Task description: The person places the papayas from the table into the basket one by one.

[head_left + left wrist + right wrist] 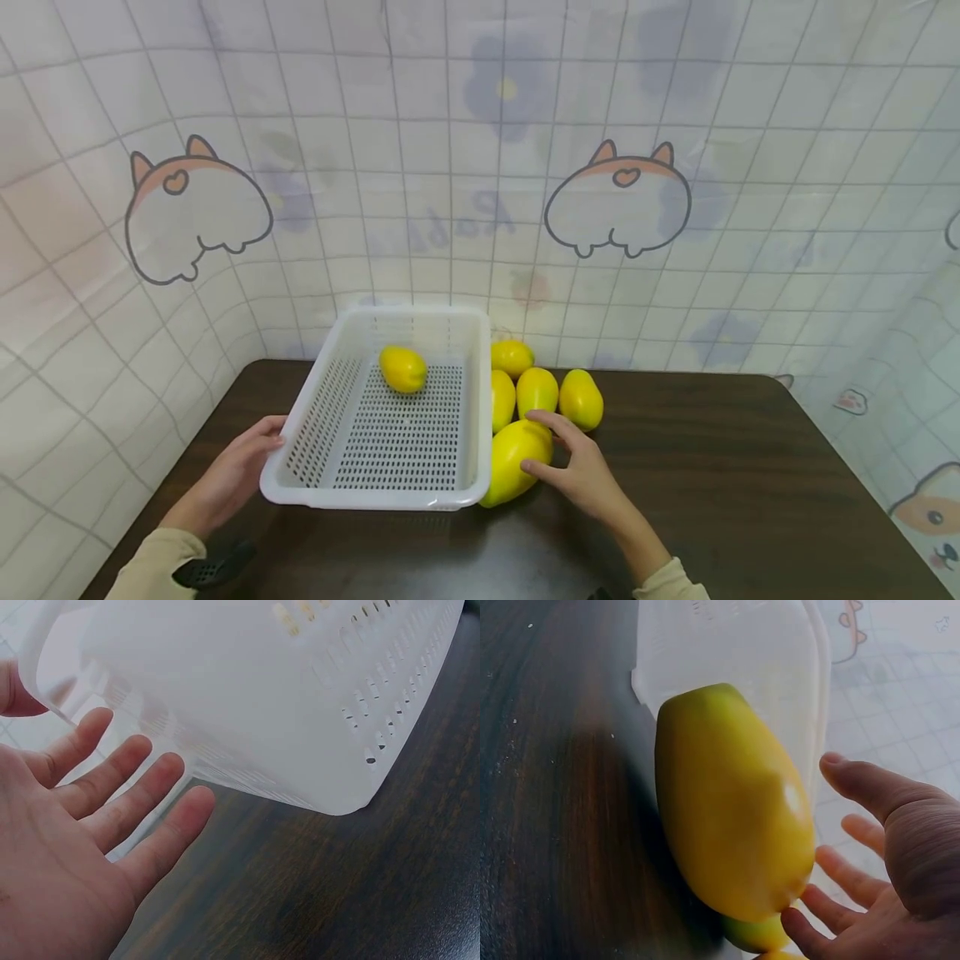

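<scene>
My left hand (238, 471) is at the left rim of a white plastic basket (279, 487) with slotted sides and base. In the left wrist view its thumb (16, 691) lies over the rim, while the outstretched fingers are below, against the outside wall. One small yellow fruit (402, 369) lies inside, near the back. My right hand (583, 471) is spread around the right end of a large, smooth yellow mango-shaped fruit (731, 810); in the right wrist view the thumb stands off its surface and the little fingertip is right at its end.
Several smaller yellow fruits (537, 393) sit right of the basket, partly hidden by its rim. The dark wooden table (712, 483) extends to the right. A patterned grid cloth (450, 167) hangs behind and along both sides. A dark object (213, 567) is by the left sleeve.
</scene>
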### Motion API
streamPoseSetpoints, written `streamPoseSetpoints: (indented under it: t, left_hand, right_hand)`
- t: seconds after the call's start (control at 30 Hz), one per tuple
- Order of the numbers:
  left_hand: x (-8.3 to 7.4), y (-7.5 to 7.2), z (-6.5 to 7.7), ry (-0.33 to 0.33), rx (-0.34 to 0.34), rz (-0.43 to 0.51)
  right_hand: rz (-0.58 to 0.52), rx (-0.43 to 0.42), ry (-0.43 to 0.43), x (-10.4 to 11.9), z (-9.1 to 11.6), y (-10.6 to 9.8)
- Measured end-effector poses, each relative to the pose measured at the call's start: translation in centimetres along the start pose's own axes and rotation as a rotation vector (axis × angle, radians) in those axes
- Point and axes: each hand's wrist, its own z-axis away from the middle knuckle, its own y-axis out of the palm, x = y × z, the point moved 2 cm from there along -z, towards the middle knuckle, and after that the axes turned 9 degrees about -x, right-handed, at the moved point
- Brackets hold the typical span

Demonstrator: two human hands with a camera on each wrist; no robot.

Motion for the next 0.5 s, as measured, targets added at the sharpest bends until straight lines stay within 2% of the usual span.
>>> streamPoseSetpoints:
  t: [0.23,0.5]
  left_hand:
    - [0.38,0.51,-0.03,0.033,0.030,0.034]
    - [0.07,0.26,0.11,0.048,0.008,0.028]
  right_hand:
    - [0.025,-0.007,0.038,-0.36,0.17,0.22]
    - [0.017,-0.010,0.036,-0.20,-0.02,0.20]
